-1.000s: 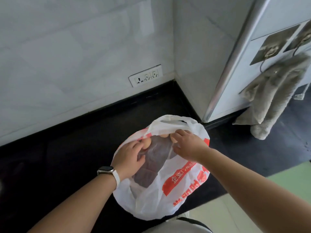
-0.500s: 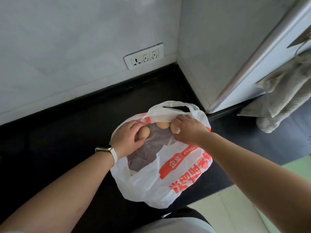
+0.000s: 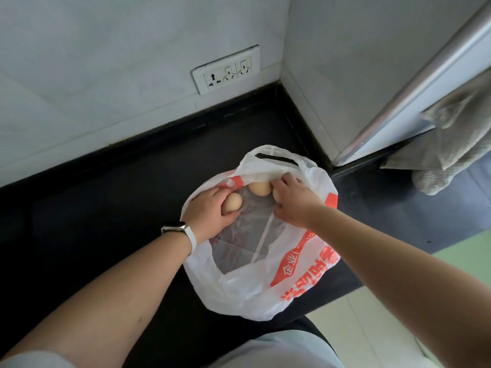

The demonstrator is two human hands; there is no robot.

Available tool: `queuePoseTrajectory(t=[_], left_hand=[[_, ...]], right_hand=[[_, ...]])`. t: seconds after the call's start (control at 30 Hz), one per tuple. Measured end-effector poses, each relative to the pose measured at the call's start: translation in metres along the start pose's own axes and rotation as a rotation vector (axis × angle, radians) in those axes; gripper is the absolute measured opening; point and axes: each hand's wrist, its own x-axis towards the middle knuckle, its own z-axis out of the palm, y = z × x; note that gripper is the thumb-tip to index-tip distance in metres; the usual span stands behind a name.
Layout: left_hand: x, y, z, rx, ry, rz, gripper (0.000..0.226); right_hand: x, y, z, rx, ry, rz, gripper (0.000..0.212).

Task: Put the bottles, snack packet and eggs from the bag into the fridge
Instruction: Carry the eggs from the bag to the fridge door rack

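eggs are the business now, and over the last second your view has closed in on the bag [image 3: 265,274] so that all three show, where a moment ago only slivers peeked between your fingers. going left to right: at the centre-left your left hand [image 3: 210,212] is curled around one egg [image 3: 232,204], fingers wrapped under and behind it, and it looks lifted a little clearer of the plastic than half a second ago; that suggests you are about to bring it out. a second egg [image 3: 259,187] lies loose just right of it, against the bag's upper rim, touched by neither hand as far as can be seen. right of that, your right hand [image 3: 295,201] is closed over a third egg [image 3: 275,194], most of it covered by the knuckles, so you cannot tell how secure that hold is. the bag sits on the dark counter [image 3: 106,208] at the middle of the frame. no bottles or snack packet show inside, only clear film; whether they are already stored cannot be told. at the upper right a metal-edged white door [image 3: 425,88], possibly the fridge, is cut off by the frame, with a grey towel [image 3: 451,144] hanging on it.
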Motion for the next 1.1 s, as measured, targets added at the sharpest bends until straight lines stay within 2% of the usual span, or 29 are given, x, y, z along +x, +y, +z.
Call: queuePoseTrajectory(t=[0.23,0.47,0.7,0.9,1.1], left_hand=[[-0.007,0.007,0.007,0.001,0.058,0.007,0.046],[-0.03,0.014,0.005,-0.077,0.08,0.018,0.03],[-0.054,0.029,-0.007,-0.202,0.153,-0.018,0.035],[-0.072,0.054,-0.027,-0.481,0.219,-0.169,0.043],[-0.092,0.087,-0.054,-0.842,0.267,-0.378,0.022]], right_hand=[[-0.008,-0.007,0.011,0.15,0.076,0.119,0.058],[-0.012,-0.016,0.015,0.191,0.124,0.184,0.039],[-0.036,-0.02,0.008,0.29,0.149,0.197,0.042],[-0.064,-0.031,-0.007,0.54,0.219,0.198,0.034],[-0.093,-0.05,-0.038,0.785,0.244,0.125,0.026]])
